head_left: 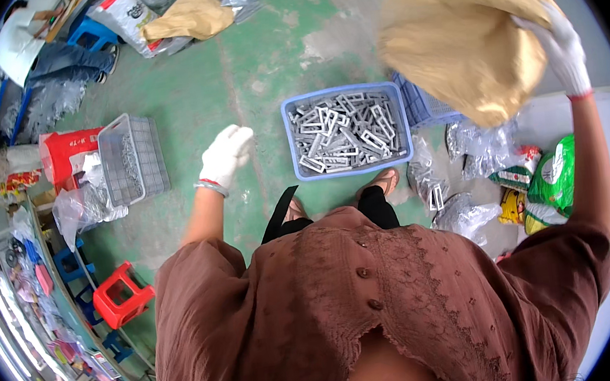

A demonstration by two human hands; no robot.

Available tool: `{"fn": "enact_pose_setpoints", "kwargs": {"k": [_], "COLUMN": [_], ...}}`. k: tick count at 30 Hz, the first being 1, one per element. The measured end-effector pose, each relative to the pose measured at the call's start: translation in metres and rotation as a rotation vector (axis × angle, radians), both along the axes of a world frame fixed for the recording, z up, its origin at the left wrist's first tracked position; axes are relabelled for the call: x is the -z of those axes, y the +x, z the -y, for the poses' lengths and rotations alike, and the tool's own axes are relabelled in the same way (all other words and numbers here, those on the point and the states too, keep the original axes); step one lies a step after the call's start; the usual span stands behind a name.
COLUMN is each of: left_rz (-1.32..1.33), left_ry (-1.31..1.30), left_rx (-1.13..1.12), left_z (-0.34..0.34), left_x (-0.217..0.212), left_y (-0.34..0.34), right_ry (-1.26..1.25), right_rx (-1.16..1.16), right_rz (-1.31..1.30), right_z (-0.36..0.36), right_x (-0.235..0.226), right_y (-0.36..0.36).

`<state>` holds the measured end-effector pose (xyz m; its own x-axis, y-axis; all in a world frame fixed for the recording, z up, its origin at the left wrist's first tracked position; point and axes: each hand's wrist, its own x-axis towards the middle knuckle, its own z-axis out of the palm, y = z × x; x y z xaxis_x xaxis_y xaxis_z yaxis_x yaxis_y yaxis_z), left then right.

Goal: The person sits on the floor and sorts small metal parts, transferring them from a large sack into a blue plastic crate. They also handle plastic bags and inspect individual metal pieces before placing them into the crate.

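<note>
At the upper right, my right hand (563,48) in a white glove is raised and closed on the edge of a large tan sack (452,37). The sack hangs out in front of me, crumpled, and its contents cannot be seen. My left hand (227,156), also gloved in white, hangs above the floor with its fingers curled in and nothing visible in them. Between my hands a blue plastic basket (291,148) stands on the floor by my feet. Many grey rectangular frame-shaped parts (347,131) fill it, jumbled together.
A second blue basket (425,102) stands partly behind the sack. Plastic bags (469,215) and a green bag (557,173) lie along the right wall. To the left are a grey crate (152,161) and a red stool (123,295). A person (20,52) sits at the far left.
</note>
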<state>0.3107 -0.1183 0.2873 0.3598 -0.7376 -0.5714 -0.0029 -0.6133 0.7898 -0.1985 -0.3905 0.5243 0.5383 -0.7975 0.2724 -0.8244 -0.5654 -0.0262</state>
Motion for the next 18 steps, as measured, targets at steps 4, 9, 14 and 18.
{"fn": "enact_pose_setpoints", "kwargs": {"k": [4, 9, 14, 18], "left_rz": [-0.082, -0.046, -0.008, -0.132], "left_ry": [-0.172, -0.302, -0.134, 0.025], "left_rx": [-0.258, -0.379, -0.542, -0.178], "left_z": [-0.009, -0.013, -0.038, -0.065], "left_x": [-0.011, -0.087, -0.107, -0.062], "left_y": [0.096, 0.177, 0.205, 0.182], "right_ry": [0.084, -0.017, 0.025, 0.113], "right_rx": [-0.119, -0.598, -0.81, -0.782], "right_rz": [0.063, -0.025, -0.193, -0.222], "right_z": [-0.037, -0.056, -0.081, -0.106], "right_x": [-0.011, 0.028, 0.117, 0.21], "right_y": [0.179, 0.316, 0.41, 0.441]}}
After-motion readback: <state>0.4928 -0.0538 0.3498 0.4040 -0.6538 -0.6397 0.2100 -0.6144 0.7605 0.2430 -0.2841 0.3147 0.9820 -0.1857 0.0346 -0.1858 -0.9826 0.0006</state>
